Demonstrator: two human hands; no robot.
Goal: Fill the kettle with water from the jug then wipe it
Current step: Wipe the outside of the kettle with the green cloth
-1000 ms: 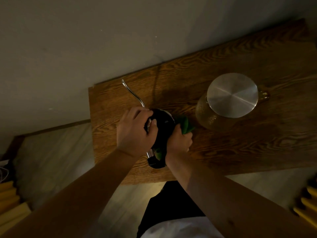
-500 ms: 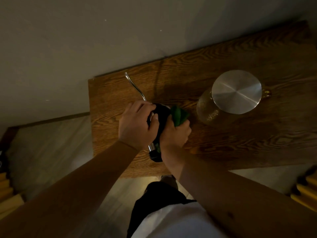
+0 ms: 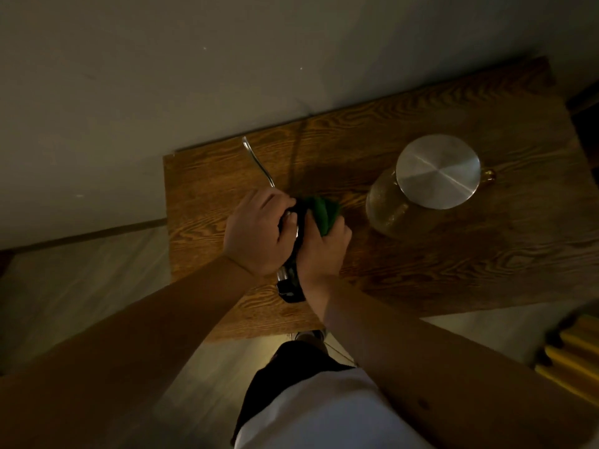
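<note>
A dark kettle (image 3: 293, 280) with a thin silver gooseneck spout (image 3: 257, 162) stands near the left end of the wooden table (image 3: 421, 270). My left hand (image 3: 256, 234) is clasped over its top and left side. My right hand (image 3: 324, 251) presses a green cloth (image 3: 322, 212) against the kettle's right side. Most of the kettle body is hidden under both hands; its black handle end sticks out toward me. The glass jug (image 3: 389, 209) with a round metal lid (image 3: 437, 171) stands to the right, apart from the hands.
The table stands against a plain wall (image 3: 227, 59). Its left edge lies just left of the kettle and its front edge close below the handle. Yellow slatted objects (image 3: 573, 354) sit on the floor at the right.
The green cloth has slid up along the kettle's right side toward its top, and my right hand went with it. My left hand keeps its hold. The view shifted slightly.
</note>
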